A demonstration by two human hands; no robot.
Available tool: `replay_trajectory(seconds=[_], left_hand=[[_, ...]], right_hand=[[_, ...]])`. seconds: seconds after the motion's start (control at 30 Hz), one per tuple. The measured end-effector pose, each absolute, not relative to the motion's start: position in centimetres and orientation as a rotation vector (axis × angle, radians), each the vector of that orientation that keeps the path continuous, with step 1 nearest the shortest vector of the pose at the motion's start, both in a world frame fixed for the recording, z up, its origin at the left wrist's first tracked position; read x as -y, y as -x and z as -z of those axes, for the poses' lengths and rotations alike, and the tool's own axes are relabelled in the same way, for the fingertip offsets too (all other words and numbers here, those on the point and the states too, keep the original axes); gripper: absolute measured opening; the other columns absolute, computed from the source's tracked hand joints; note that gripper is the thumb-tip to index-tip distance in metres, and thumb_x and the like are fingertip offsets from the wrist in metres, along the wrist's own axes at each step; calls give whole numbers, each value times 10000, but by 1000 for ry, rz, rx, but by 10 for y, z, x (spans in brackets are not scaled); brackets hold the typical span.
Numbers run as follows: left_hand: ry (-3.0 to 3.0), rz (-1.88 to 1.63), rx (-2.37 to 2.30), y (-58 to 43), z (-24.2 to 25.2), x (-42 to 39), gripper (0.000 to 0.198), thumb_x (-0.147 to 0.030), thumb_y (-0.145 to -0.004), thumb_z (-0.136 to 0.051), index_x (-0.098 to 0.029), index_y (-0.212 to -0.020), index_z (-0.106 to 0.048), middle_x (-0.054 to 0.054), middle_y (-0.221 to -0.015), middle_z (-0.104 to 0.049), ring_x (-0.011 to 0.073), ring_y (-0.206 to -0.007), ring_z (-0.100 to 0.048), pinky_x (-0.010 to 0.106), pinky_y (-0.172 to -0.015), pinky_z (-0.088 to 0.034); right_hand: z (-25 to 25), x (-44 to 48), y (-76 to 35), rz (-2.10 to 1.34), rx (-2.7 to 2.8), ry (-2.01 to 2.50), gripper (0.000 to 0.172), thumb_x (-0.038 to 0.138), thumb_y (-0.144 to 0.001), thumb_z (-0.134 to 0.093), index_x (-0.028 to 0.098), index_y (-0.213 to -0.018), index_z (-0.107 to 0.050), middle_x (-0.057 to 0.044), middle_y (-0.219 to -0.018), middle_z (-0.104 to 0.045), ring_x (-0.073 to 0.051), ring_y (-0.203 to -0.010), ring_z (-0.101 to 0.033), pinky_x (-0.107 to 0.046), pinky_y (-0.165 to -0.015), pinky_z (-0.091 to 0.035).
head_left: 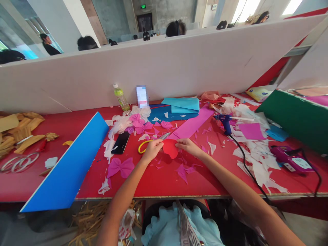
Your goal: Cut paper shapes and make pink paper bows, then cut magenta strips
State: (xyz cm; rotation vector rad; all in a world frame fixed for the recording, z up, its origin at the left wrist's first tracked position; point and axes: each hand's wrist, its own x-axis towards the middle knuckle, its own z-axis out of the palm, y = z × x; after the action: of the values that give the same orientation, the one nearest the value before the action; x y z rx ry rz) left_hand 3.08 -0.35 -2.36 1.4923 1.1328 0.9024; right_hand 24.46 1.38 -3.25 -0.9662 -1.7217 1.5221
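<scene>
Fingers, left hand [152, 151] clenching scissors [164, 136], right hand [188, 145] pinching red paper [170, 148]; scrap-strewn red table [153, 184], white partition [153, 68] beyond

1. Red paper cut-out [170, 149]: flat, rounded and heart-like, narrowing to a blunt point at the bottom, with its top edge uppermost.
2. Yellow-handled scissors [164, 136]: just left of the red paper cut-out, with a looped yellow handle and silver blades angled up and right, their tips above its top edge.
3. Left hand [152, 151]: just left of the cut-out, over the scissors, fingers reaching its left edge.
4. Right hand [188, 146]: just right of the cut-out, fingers pressed against its right edge.
</scene>
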Motion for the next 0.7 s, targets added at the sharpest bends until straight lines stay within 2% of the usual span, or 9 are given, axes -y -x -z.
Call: replay_trajectory(seconds=[0.2,0.4,0.5,0.6,0.7], left_hand=[[-1677,-930,-1244,-31,26,3,248,-325,-796,-462,-137,-816,-623,-5,-660,-585,142,-665,-561,231,-610,-444],[-1783,-928,-1269,-33,23,6,228,-293,-793,-449,-135,-745,-605,-20,-604,-523,116,-597,-485,213,-568,-372],[-1808,-914,-1280,-32,22,6,224,-284,-793,-445,-137,-736,-605,-24,-597,-512,113,-590,-472,213,-567,-358],[-1843,-901,-1287,-31,20,6,223,-272,-796,-440,-138,-752,-613,-24,-603,-519,112,-594,-474,211,-568,-353],[-1880,-889,-1294,-32,17,7,227,-262,-802,-437,-136,-778,-625,-15,-627,-556,119,-618,-499,211,-582,-365]], right_hand=[[37,-20,-252,-1486,1642,1001,387,406,-718,-625,144,-1004,-622,-58,-955,-643,-167,-794,-587,-298,-716,-467],[43,-22,-252,-1449,1730,989,273,383,-745,-581,136,-843,-640,-17,-709,-626,-139,-625,-574,-281,-621,-464],[42,-22,-251,-1393,1781,999,235,358,-759,-557,141,-811,-632,-7,-668,-614,-133,-596,-566,-274,-604,-460],[41,-21,-250,-1344,1819,1014,234,347,-774,-529,139,-816,-627,-11,-663,-612,-138,-595,-565,-279,-603,-460],[39,-20,-250,-1272,1866,1048,253,333,-768,-539,135,-898,-628,-43,-809,-646,-159,-700,-586,-288,-662,-461]])
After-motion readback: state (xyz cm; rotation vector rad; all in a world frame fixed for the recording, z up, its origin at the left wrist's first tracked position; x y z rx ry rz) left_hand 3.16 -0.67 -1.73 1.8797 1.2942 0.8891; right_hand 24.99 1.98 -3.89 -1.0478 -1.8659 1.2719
